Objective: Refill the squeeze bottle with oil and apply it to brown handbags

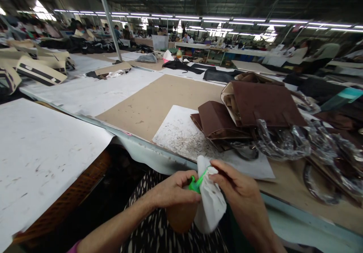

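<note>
My left hand [174, 188] is closed, pinching a small bright green plastic tool [195, 185] just below the table's near edge. My right hand [236, 190] is closed on a white stained cloth [211, 204], which wraps over the tip of the green tool and hangs down between the hands. Both hands sit over my lap, above a black and white patterned garment [153, 230]. A brownish rounded object [181, 217] shows under the left hand, partly hidden.
Brown leather bags [255, 105] with plastic-wrapped handles [280, 141] are piled on the table at right, beside a speckled white sheet [184, 132]. White paper [36, 158] covers the left table. Cream and black bags [39, 71] lie far left. People work at distant tables.
</note>
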Demonstrator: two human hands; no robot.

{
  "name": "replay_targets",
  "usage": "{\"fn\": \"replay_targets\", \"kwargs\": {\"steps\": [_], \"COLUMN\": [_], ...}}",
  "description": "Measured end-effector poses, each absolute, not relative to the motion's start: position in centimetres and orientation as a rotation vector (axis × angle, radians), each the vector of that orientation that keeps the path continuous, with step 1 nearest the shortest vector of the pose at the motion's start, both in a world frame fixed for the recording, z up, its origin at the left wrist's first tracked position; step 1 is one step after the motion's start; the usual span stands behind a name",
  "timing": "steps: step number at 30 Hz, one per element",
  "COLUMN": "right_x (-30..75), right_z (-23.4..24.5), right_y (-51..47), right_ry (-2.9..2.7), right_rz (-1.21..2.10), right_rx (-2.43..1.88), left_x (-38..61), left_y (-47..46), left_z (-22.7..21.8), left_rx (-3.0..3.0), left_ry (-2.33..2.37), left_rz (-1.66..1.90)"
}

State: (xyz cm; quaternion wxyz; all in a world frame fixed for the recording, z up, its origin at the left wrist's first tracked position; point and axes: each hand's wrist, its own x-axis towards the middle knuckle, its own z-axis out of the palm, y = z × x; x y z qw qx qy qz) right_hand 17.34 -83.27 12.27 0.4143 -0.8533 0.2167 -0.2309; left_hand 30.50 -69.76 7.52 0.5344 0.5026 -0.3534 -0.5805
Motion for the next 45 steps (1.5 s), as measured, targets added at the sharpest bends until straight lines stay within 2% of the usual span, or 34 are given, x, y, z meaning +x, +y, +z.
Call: {"fn": "replay_targets", "kwargs": {"steps": [8,14,21,25,36,45], "right_x": [18.0,18.8,17.1,15.9,16.7,16.1], "right_z": [10.8,10.0,9.9,11.0,9.2,10.8], "right_y": [-83.0,-82.1,-88.4,-88.3,-84.3,-83.5], "right_ry": [0.786,0.755,1.08,0.894,0.632,0.471], "right_rz": [-0.473,-0.504,-0.891,-0.693,-0.446,-0.477], "right_rx": [-1.603,-1.582,-1.796,-1.893,-1.491,-1.742], "left_x": [28.2,27.4,27.8,28.6,28.0,27.7], "left_y": [-70.6,-70.8,-69.1,-69.0,-70.1,-70.2], "left_z": [8.4,7.8,6.9,5.5,4.6,4.9], "left_rx": [1.59,1.616,1.352,1.036,0.82,0.802], "left_ry": [-0.899,-0.821,-0.763,-0.659,-0.586,-0.697], "left_rz": [-1.049,-1.053,-1.316,-1.425,-1.558,-1.654]}}
